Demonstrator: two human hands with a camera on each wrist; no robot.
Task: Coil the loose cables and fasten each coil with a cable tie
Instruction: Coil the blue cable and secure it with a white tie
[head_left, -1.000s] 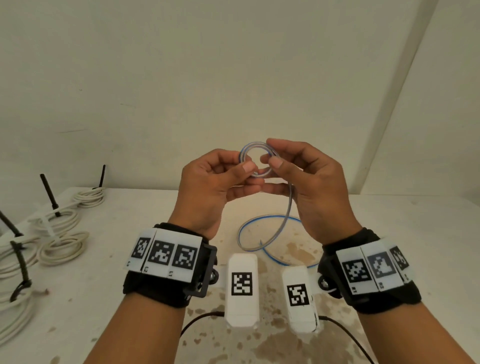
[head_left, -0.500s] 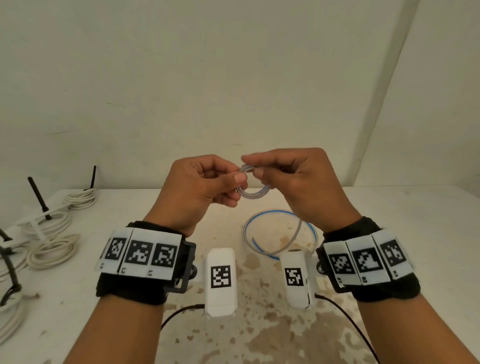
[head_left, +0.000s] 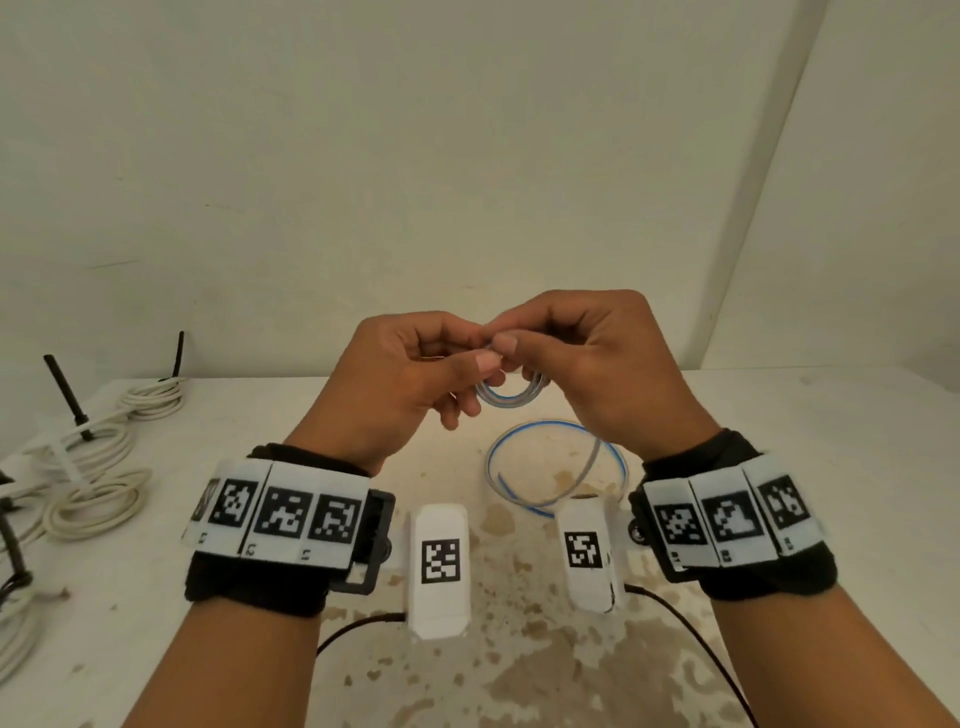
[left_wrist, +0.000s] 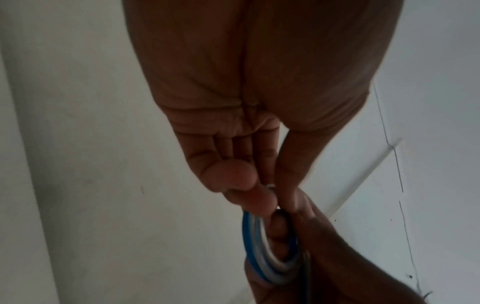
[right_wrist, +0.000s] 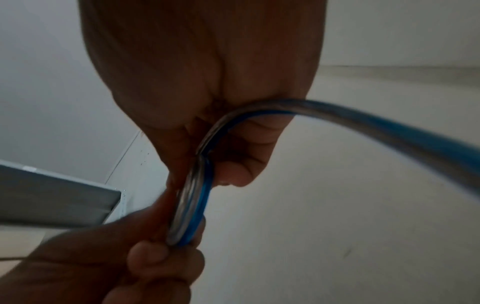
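Blue-striped cable (head_left: 511, 400) loops tight as our left hand (head_left: 410, 384) and right hand (head_left: 597, 364) pinch it, so we should feed slack evenly.

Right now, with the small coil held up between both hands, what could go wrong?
1. Only fingertips of the left hand and right hand pinch the coil; it may spring open.
2. The loose tail on the table could snag.
3. No free tie is visible nearby.
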